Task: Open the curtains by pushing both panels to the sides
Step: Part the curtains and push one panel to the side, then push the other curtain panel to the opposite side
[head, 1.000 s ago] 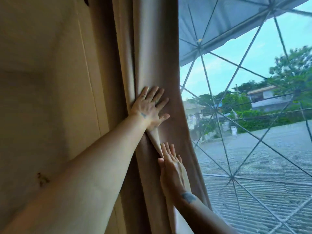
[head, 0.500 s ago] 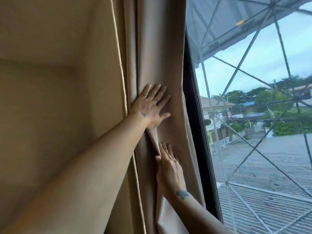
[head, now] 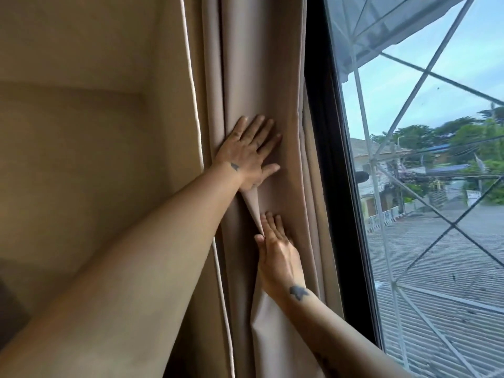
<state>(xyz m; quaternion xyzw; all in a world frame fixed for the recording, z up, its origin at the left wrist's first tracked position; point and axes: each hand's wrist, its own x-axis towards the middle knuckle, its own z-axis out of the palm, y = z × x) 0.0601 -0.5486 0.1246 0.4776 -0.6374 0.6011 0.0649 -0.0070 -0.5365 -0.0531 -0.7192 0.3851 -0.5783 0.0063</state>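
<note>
A beige curtain panel [head: 259, 64] hangs bunched in folds between the wall and the black window frame [head: 324, 105]. My left hand [head: 249, 152] lies flat on the folds, fingers spread, palm pressing the fabric. Lower down, my right hand [head: 278, 257] also presses flat against the curtain, fingers together and pointing up. A crease of fabric runs between the two hands. Neither hand grips the cloth. No second panel is in view.
A beige wall [head: 81, 159] with a white vertical trim strip [head: 191, 77] fills the left side. The window glass [head: 422, 186] on the right shows a metal lattice, corrugated roofs, houses and trees outside.
The curtain has been pushed left, and the black window frame has come into view. Both hands stay flat on the fabric and have shifted left with it.
</note>
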